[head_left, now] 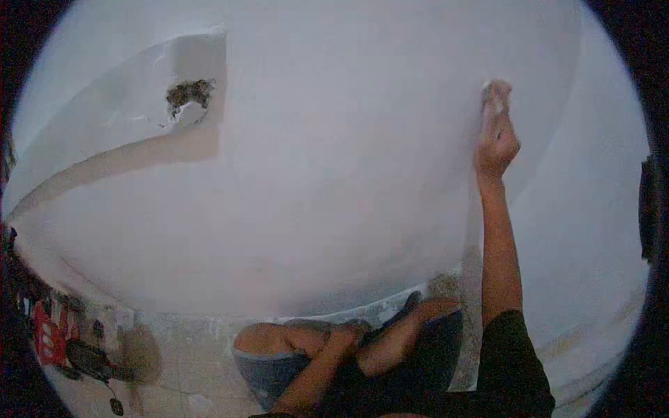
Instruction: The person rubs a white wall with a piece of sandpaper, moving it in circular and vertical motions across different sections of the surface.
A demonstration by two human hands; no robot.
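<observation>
My right hand (497, 136) reaches up along the pale wall (348, 153) at the upper right, its fingers closed around something whitish and too blurred to name, pressed near the wall. Low in the view, my left hand (352, 334) rests by my crossed legs (397, 345), close to the ankle. Its fingers are dark and unclear, so whether it is open or holds anything cannot be made out.
A recess (198, 59) in the wall at the upper left has a rough, dark hole (189, 96). Red and black items (50, 334) lie on the tiled floor (198, 362) at the lower left. A dark object (648, 209) stands at the right edge.
</observation>
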